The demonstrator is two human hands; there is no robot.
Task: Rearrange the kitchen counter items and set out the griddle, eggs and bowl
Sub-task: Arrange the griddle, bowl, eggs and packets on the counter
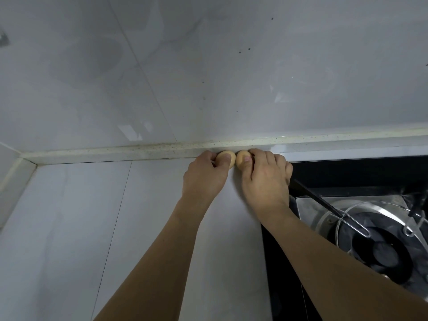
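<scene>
A: Eggs, where?
B: At the counter's [162, 228] back edge by the wall; left egg [225, 158] beside right egg [242, 159], about touching.
A: Fingers?
B: Left hand [203, 174] curled round left egg; right hand [266, 174] round right egg; stove [347, 177] on the right.

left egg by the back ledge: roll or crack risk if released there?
The left egg looks smooth and rounded, so it probably rolls on the flat counter. It touches the right egg; a knock could crack the shells. The left hand pinches it.
</scene>
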